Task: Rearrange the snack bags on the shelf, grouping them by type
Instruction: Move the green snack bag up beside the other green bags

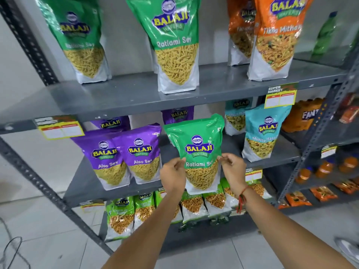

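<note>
I hold a green Ratlami Sev bag upright in front of the middle shelf, between the purple and teal bags. My left hand grips its left edge and my right hand grips its right edge. Two more green Ratlami Sev bags stand on the upper shelf, with two orange Tikha Mitha bags to their right. Purple Aloo Sev bags stand at the middle shelf's left, teal Khatta Mitha bags at its right.
Small green snack bags fill the lowest shelf under my hands. A second rack to the right holds orange Fanta bottles, small orange packets and a green bottle. Yellow price tags hang from the shelf edges. A slanted metal brace crosses the left side.
</note>
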A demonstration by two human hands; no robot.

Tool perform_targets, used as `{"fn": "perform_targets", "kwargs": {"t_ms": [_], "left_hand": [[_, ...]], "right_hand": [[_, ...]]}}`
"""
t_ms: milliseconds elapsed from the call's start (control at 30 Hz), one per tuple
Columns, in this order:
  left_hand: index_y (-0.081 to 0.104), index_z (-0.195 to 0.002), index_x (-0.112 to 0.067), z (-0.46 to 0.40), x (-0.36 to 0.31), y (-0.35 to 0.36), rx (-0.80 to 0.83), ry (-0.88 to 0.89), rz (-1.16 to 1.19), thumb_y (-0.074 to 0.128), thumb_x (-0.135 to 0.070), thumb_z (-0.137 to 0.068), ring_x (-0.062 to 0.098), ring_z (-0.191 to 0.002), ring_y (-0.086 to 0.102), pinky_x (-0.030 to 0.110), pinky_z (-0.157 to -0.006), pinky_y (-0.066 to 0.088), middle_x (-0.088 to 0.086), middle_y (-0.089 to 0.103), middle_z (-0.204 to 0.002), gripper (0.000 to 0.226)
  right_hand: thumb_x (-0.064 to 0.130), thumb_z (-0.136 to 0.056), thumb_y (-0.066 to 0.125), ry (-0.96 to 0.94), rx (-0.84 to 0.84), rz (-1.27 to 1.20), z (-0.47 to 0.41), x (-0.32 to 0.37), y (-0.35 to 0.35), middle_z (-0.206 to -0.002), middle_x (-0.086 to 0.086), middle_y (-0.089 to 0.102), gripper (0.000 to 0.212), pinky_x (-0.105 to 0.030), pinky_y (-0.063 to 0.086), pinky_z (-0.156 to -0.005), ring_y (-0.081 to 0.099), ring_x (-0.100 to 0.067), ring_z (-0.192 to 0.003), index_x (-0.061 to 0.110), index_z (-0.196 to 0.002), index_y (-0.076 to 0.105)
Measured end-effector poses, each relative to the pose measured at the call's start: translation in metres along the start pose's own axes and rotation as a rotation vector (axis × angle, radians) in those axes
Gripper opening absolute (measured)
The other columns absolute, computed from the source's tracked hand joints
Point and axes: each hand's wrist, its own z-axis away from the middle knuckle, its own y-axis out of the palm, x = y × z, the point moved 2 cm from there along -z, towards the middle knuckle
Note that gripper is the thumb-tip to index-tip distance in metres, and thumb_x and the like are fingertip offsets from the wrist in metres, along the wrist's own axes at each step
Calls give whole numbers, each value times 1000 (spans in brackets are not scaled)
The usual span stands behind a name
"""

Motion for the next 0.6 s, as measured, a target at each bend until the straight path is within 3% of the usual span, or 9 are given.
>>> {"fn": "perform_targets", "kwargs": {"t_ms": [100,167,233,333,600], "left_hand": [[73,-78,-7,9,-25,-40,-45,81,24,65,-28,-90,-4,-43,50,14,-41,31,-13,46,-45,26],[74,-79,-10,5,-40,-71,-102,103,43,65,-29,-90,-2,-41,46,14,-45,29,-12,50,-49,24],[75,-82,-10,-5,-54,-103,-178,134,80,66,-31,-89,-1,-46,49,23,-52,39,-4,61,-55,23],[77,-88,-15,-30,-79,-151,-274,192,134,65,-34,-88,18,-64,65,30,-65,51,2,73,-69,23],[74,-77,-11,-133,-140,-266,-483,321,157,66,-39,-85,4,-50,46,26,-60,41,-5,53,-51,30]], "right_hand": [[20,-84,66,-71,-18,-9,18,39,-2,-78,-6,70,14,-28,47,-69,61,-13,-71,8,-88,73],[21,-84,65,-123,-17,-52,28,72,4,-76,-4,69,13,-27,44,-67,59,-11,-67,11,-87,73],[22,-84,64,-169,-20,-108,35,105,14,-78,-4,71,13,-29,46,-69,62,-13,-71,12,-86,72],[26,-83,62,-202,28,-231,38,158,39,-84,-7,74,17,-31,50,-74,64,-13,-77,13,-88,72],[27,-81,64,-410,121,-414,7,306,117,-84,-7,75,13,-35,52,-74,65,-16,-76,19,-87,71]]}}
